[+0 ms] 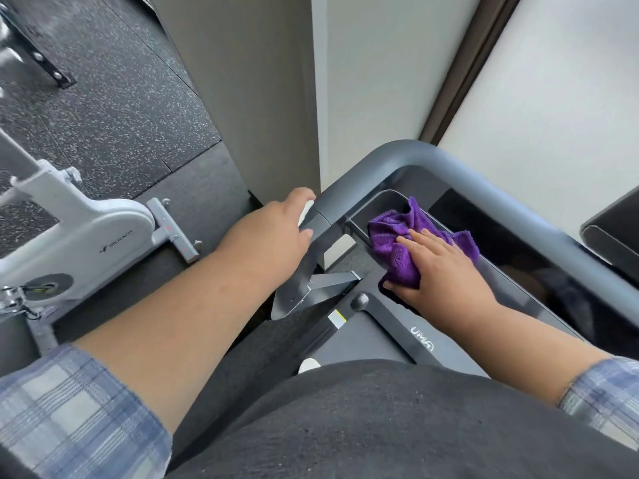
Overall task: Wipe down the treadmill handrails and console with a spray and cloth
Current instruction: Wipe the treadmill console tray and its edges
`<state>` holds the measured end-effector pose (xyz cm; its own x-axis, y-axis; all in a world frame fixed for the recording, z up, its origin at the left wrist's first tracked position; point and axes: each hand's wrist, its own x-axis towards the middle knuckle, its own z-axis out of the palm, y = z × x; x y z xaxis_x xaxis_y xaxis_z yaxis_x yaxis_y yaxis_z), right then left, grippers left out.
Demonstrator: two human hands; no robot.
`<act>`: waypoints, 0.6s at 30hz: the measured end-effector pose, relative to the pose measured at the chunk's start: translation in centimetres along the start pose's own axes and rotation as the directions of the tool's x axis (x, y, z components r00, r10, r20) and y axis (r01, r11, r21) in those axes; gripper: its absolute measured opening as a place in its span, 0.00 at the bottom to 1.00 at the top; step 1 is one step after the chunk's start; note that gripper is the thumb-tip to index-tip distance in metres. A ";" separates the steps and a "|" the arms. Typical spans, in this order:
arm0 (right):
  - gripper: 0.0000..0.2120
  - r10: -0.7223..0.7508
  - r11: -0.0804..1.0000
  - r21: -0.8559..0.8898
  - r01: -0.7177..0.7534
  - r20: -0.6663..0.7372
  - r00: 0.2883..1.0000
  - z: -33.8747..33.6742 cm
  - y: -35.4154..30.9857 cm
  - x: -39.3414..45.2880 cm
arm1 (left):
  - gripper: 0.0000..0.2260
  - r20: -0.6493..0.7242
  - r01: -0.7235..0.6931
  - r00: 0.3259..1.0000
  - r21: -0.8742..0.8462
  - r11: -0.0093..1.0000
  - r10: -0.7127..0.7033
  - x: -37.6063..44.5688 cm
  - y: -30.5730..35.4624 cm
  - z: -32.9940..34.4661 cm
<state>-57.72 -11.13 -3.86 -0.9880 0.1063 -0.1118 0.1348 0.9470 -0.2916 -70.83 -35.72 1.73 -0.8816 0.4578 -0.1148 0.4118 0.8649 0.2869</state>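
Cloth: crumpled purple microfibre cloth [411, 243], on the glossy black treadmill console [511, 257], at its left end beside a recessed tray.
Right hand [439, 267]: fingers nearly flat, pressing the cloth.
Left hand [276, 226]: curled round the grey tubular handrail [380, 164], a white object beneath it; cannot tell what.
Progress: console wipe under way; remaining area unclear.
Axis: console runs near-left to far-right.

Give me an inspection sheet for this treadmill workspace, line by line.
Surface: glossy black treadmill console, under the cloth at its left end.
Job's things: crumpled purple microfibre cloth on console; grey curved handrail; spray bottle not identifiable.
Clutter: nothing seen.
Hands: left hand grips the handrail, something white under its fingers; right hand presses the cloth flat.
Cables: nothing seen.
Surroundings: white exercise bike on speckled black rubber floor; pale wall.
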 end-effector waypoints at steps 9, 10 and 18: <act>0.40 0.005 1.000 0.012 -0.005 -0.028 1.000 0.4 -0.2 -0.1 | 0.19 -0.011 -0.085 0.996 -0.034 0.996 0.084 1.1 1.9 0.7; 0.40 0.012 1.000 0.014 -0.011 -0.021 1.000 0.3 -0.2 0.0 | 0.19 -0.005 -0.104 0.995 -0.029 0.994 0.104 2.3 2.7 0.8; 0.41 0.025 0.998 0.053 -0.024 -0.018 1.000 0.4 0.0 0.0 | 0.19 0.094 -0.177 0.980 0.043 0.983 0.173 11.2 9.2 1.5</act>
<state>-57.67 -11.24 -4.19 -0.9856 0.1354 -0.1016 0.1622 0.9269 -0.3385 -76.54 -22.37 1.69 -0.7716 0.6175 -0.1529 0.5710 0.7782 0.2614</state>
